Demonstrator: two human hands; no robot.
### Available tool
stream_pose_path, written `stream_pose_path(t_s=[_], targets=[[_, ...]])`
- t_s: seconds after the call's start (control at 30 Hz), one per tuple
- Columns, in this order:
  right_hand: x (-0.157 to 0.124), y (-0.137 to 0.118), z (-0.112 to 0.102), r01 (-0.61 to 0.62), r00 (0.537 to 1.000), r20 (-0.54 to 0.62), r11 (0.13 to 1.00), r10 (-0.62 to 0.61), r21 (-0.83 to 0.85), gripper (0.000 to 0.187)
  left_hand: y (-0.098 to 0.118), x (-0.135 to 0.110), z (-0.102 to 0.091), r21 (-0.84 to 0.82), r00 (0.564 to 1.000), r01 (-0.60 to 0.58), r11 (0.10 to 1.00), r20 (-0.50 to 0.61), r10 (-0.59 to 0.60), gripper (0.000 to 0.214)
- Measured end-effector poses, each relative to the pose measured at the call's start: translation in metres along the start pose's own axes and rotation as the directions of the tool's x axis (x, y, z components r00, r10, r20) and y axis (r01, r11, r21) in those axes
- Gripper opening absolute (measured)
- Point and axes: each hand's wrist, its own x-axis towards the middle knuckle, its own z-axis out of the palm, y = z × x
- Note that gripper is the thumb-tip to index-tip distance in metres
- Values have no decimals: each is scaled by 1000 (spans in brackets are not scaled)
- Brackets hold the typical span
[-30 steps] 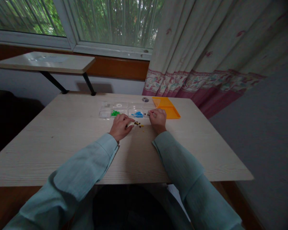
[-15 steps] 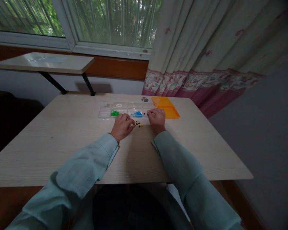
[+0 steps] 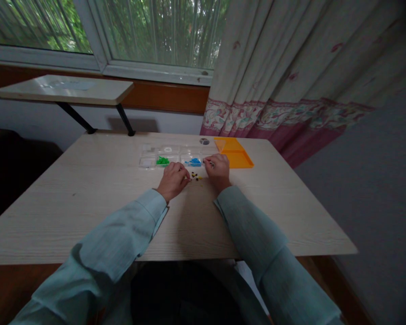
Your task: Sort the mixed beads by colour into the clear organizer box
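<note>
1. The right hand has slid a little to the left since half a second ago. Its fingers now hide most of the dark bits that showed at the right end of the clear box.
2. The left hand has hardly moved. It is on the near side of the box, with its thumb and pointing finger close together. I can't tell if they pinch a bit.
3. The right fingers are bunched over the box's right end. I can't see if they hold anything.
4. The surface is pale wood. A white shelf on black legs stands at its far left.
5. Behind it I see a window with green plants outside, and a flowery curtain on the right.
6. The box is see-through, with little rooms. Green bits sit left of the blue bits.
7. Loose black and yellow bits lie just right of the left fingers.
8. A flat orange tray lies at the right.
</note>
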Motion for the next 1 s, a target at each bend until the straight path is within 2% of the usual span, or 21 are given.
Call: stream_pose_path(t_s=[0.2,0.37,0.57,0.77,1.0], targets=[[-1,-17,-3,144,986,73,988,-149,61,22,-7,0,4,-79,998,29,996,-58,-34,16],[-3,-31,-6,248,949,167,961,-266,119,27,-19,2,2,-204,984,96,974,-131,-124,19],[-8,-43,-4,339,910,200,930,-362,143,33,-29,2,2,-276,967,148,950,-160,-197,22],[-10,-50,-2,350,903,214,926,-374,142,34,-25,1,2,-260,974,111,959,-165,-157,22],[-9,-52,-2,337,905,216,928,-366,157,32,-25,0,1,-229,975,135,964,-144,-171,26]])
